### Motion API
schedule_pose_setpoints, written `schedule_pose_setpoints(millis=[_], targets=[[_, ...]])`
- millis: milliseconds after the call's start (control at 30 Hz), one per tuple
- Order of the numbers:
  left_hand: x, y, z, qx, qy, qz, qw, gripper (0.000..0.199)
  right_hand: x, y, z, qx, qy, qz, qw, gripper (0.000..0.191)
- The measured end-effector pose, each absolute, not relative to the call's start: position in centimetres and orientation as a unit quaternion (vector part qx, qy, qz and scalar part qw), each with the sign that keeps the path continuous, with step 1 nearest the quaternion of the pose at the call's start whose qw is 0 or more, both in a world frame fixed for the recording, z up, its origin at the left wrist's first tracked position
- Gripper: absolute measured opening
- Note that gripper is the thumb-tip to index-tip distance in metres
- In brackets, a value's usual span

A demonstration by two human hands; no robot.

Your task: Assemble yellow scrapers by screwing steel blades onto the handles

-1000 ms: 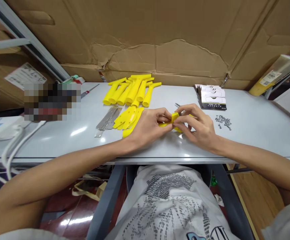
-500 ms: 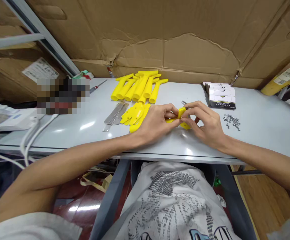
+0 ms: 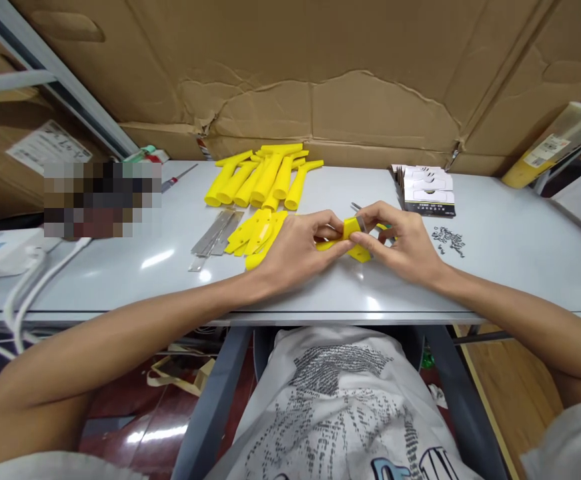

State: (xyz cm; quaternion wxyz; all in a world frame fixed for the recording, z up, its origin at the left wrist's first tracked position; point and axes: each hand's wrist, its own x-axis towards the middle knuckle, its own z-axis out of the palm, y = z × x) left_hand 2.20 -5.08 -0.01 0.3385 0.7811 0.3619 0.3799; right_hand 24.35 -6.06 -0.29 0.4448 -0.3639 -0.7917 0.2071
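My left hand is closed on a yellow plastic piece just above the table's front part. My right hand pinches the same piece from the right, where a grey metal blade shows at its edge. Under the fingers lies another yellow part. A tool with a thin metal tip is partly hidden behind my right hand. Left of my left hand are flat yellow plates and grey metal strips.
Several yellow handles are piled at the back. A stack of printed cards stands back right, with small screws before it. A screwdriver and white cables are on the left. Cardboard lines the rear.
The held yellow piece is turned, so its flat face and the grey blade show more. Both hands stay together on it. The whole view has shifted slightly.
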Motion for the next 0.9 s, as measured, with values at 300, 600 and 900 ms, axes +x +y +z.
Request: schedule_pose_setpoints(millis=[300,600,900], targets=[[2.4,-5.6,0.4,0.805,0.347,0.375,0.300,0.018,29.7,-4.7,5.0,-0.430,-0.783,0.193,0.405,0.033],[2.2,-5.7,0.8,0.811,0.359,0.352,0.299,0.022,40.9,0.4,6.3,-0.581,-0.801,0.141,-0.029,0.023],[2.1,-5.8,0.8,0.806,0.366,0.353,0.304,0.025,40.3,1.8,4.1,-0.609,-0.780,0.104,-0.095,0.015]])
